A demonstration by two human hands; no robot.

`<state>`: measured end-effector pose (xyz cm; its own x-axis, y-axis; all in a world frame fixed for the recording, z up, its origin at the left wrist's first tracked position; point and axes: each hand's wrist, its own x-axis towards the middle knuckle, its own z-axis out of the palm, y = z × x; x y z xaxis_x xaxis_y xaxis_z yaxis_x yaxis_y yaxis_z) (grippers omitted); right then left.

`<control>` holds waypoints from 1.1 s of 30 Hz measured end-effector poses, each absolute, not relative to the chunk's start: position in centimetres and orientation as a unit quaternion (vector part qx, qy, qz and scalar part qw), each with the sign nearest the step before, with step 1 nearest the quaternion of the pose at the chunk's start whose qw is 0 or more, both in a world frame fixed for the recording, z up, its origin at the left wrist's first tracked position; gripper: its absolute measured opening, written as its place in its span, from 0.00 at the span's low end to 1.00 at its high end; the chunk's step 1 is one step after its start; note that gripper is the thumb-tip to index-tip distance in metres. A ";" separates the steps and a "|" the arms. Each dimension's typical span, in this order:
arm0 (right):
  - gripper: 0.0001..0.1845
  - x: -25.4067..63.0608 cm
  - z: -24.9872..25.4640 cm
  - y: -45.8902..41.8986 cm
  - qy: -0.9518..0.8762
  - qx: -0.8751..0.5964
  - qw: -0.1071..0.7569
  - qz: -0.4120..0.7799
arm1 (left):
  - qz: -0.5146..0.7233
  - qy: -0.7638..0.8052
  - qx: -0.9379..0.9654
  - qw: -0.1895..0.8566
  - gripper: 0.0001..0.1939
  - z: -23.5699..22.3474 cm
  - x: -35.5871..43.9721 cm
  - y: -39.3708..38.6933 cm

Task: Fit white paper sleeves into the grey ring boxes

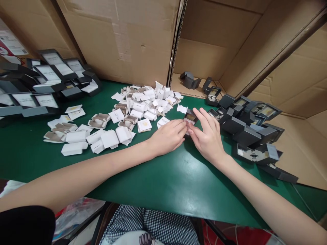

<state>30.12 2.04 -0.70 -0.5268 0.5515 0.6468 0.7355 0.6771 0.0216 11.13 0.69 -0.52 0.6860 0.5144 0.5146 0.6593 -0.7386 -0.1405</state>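
Both hands meet over a small black hinged gift box (190, 116) whose lid is raised, just above the green table. My left hand (168, 136) grips its near left side, fingers pressed together. My right hand (208, 136) has its thumb at the front of the box and its upper fingers stretched past the lid's right side. What lies inside the box is mostly hidden by the fingertips. Left of the hands is a heap of small white cartons (148, 100), some open, with folded white cards (144, 125) among them.
Several opened black boxes with white linings (49, 73) are piled at the left. More black boxes (246, 131) are heaped at the right, and a few lie inside an open cardboard box (201, 56). Large cardboard walls (122, 37) stand behind the green table (163, 180).
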 end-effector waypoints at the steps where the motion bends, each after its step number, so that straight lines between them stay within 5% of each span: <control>1: 0.12 30.2 -0.7 2.0 -0.865 -0.370 0.306 -0.145 | -0.221 -0.322 -0.907 0.160 0.18 -0.4 11.0 0.7; 12: 0.18 31.5 -1.1 2.3 -0.893 -0.329 0.292 -0.092 | -0.192 -0.317 -0.918 0.142 0.21 -0.3 10.7 0.5; 19: 0.22 32.5 -1.3 2.6 -0.863 -0.315 0.379 -0.114 | -0.217 -0.344 -0.908 0.098 0.19 -0.1 10.7 -0.1; 33: 0.21 32.2 -2.2 3.0 -0.869 -0.349 0.347 -0.041 | -0.229 -0.345 -0.909 0.039 0.19 0.0 10.2 0.1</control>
